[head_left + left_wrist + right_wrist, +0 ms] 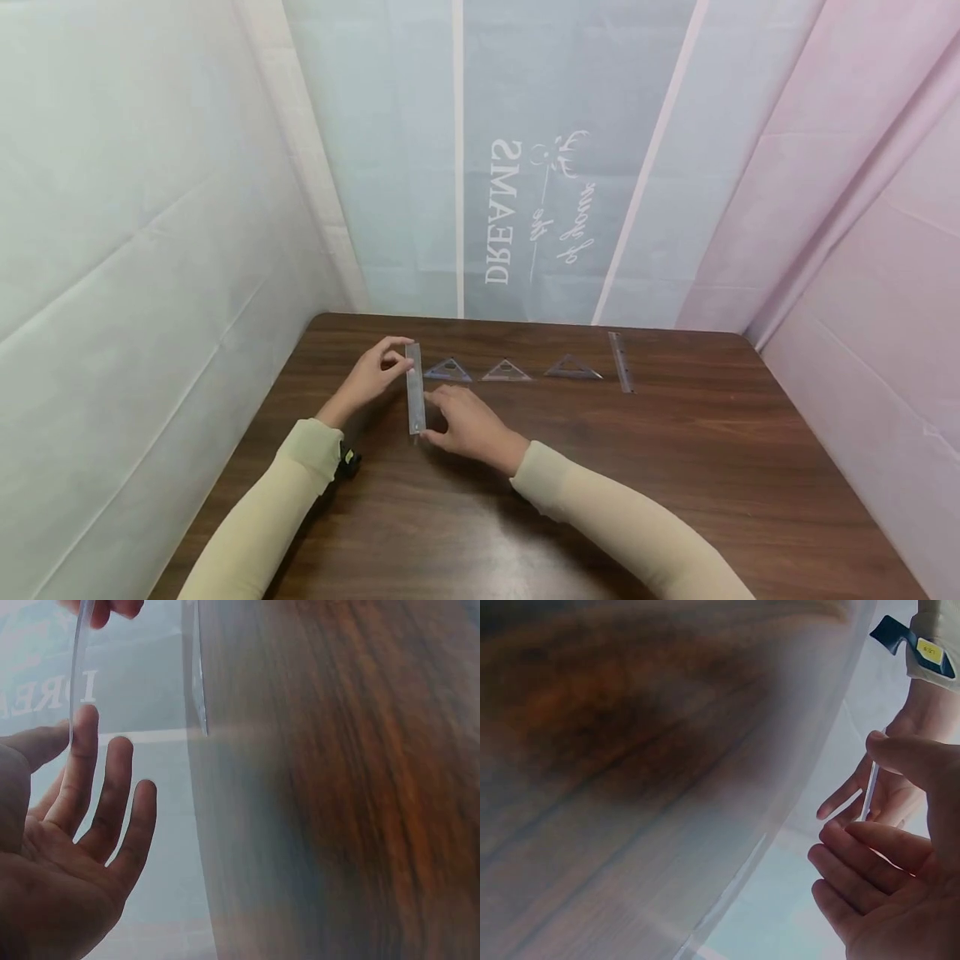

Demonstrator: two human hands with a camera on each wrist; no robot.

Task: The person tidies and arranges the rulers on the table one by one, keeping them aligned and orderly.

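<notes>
Left of centre, left hand (367, 375) is pinching a clear ruler (416, 400) by its top end, right hand (472, 423) by its lower part, presumably for steadiness; three plastic triangles (506, 378) are lying rightward, in a row.

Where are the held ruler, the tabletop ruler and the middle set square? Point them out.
Held ruler (416, 395), head view: middle of face.
Tabletop ruler (621, 363), head view: middle of face.
Middle set square (506, 379), head view: long edge.

the left wrist view's top edge cuts off the held ruler (76, 675); the tabletop (352, 780) there is blurred.
</notes>
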